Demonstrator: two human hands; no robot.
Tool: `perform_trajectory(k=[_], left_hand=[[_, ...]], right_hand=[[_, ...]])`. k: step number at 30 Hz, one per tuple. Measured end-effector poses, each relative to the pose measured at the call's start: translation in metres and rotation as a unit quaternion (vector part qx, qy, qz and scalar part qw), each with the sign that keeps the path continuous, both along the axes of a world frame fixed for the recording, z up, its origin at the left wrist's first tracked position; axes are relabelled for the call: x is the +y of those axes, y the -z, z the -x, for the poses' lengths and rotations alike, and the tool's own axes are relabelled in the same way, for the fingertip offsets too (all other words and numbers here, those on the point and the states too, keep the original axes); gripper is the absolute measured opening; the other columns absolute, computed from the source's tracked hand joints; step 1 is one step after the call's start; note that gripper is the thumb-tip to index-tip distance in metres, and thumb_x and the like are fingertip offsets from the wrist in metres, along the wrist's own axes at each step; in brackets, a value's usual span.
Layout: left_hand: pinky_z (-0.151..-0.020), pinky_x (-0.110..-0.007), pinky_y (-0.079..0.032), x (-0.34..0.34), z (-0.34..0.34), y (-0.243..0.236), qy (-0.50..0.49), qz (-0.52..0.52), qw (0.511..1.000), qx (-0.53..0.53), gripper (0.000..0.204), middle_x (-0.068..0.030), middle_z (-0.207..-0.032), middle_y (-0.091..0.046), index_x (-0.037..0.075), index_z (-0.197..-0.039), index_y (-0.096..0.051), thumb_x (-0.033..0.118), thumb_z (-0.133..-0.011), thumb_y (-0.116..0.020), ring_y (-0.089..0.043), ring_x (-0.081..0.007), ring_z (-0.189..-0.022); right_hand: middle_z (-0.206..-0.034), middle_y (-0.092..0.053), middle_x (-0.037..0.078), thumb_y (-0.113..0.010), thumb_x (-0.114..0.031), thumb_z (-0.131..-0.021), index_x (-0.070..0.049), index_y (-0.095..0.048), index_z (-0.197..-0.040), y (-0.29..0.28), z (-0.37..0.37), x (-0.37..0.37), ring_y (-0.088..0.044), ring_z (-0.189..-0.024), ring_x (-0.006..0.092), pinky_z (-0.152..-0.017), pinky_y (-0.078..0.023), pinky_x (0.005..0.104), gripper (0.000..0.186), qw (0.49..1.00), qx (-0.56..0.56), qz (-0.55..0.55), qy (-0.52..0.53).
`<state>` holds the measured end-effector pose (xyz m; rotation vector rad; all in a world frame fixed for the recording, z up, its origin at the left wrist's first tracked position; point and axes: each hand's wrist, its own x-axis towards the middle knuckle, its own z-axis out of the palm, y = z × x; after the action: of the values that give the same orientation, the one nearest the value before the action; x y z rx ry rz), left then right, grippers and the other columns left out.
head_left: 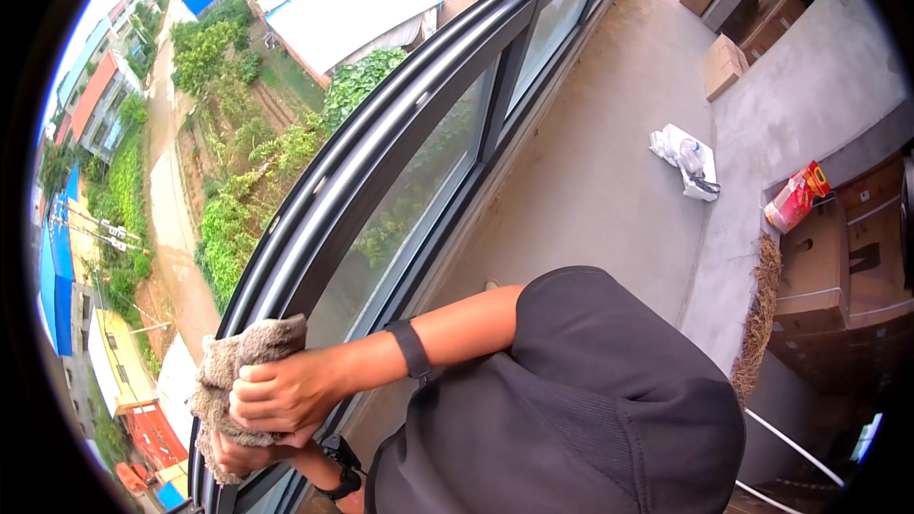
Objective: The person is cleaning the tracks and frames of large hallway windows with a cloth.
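Note:
My right hand [281, 390], with a dark band on the wrist, is wrapped over a beige fluffy cloth [248, 343] at the lower left. My left hand [243, 452] is beneath it, fingers also gripping the cloth, with a dark watch on that wrist [338, 476]. The cloth lies over the dark metal window rail [333, 181], which runs diagonally up to the window frame. Glass panes [419, 181] are below the rail. My dark-clothed body fills the lower middle.
Outside, far below, are a road, greenery and roofs. On the right are a concrete floor [590, 181], a white bag [685, 157], cardboard boxes [800, 266], a red package [790, 200], a straw bundle [757, 305] and white poles.

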<state>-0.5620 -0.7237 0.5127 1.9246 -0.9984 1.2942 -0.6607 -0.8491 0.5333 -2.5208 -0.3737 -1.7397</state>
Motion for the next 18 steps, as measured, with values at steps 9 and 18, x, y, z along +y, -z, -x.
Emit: perform_trajectory(k=[9,18], left_hand=[[-0.093,-0.049,-0.033,-0.230,0.201,-0.016,0.072,-0.081,0.992,-0.063,0.061,-0.0125,-0.112,-0.056,0.001,-0.117,-0.054,0.047,-0.079,-0.065,-0.054,-0.0325,-0.104],[-0.095,-0.043,-0.033,-0.379,0.323,-0.019,0.195,-0.034,0.980,-0.028,0.038,-0.0089,-0.113,-0.062,0.006,-0.115,-0.058,0.037,-0.092,-0.059,-0.057,-0.0283,-0.106]], right_hand=[[-0.098,-0.059,0.006,-0.068,-0.037,-0.075,-0.006,-0.059,-0.108,0.000,0.222,-0.248,-0.060,-0.090,0.0213,-0.083,-0.048,0.0352,0.046,0.979,0.004,0.039,0.200],[-0.095,-0.065,0.008,-0.069,-0.015,-0.074,-0.002,-0.065,-0.094,-0.021,0.341,-0.344,-0.066,-0.091,0.0223,-0.082,-0.057,0.0337,0.023,0.962,-0.040,0.048,0.266]])
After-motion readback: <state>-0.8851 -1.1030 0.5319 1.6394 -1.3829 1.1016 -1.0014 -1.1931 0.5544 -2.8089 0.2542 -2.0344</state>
